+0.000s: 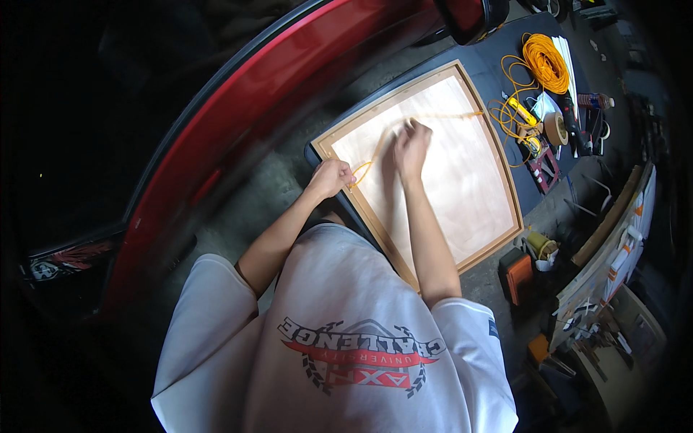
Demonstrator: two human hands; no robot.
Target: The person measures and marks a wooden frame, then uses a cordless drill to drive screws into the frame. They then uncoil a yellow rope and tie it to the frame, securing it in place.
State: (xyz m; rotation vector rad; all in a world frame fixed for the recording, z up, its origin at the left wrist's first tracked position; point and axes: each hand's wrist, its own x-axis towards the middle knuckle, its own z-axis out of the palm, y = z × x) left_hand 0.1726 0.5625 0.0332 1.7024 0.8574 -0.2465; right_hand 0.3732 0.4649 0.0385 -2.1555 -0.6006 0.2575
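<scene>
A shallow wooden frame (pixel 493 137) with a pale panel (pixel 462 187) inside it lies on a dark table in front of me. My left hand (pixel 332 178) is closed at the frame's near left side, pinching an orange cord (pixel 363 172) that bends in a small loop beside the fingers. Over the panel, my right hand (pixel 412 148) is closed with the same cord at its fingertips. From there the cord, smeared by motion, runs to the frame's far right rail and on toward the coil. The fingers of both hands partly hide the cord.
Right of the frame, the dark table (pixel 491 61) bears an orange cord coil (pixel 545 63), a tape roll (pixel 555 129), a yellow tool (pixel 521 112), a power drill (pixel 574 126) and a bottle (pixel 596 101). A red vehicle panel (pixel 238 108) stands close on the left.
</scene>
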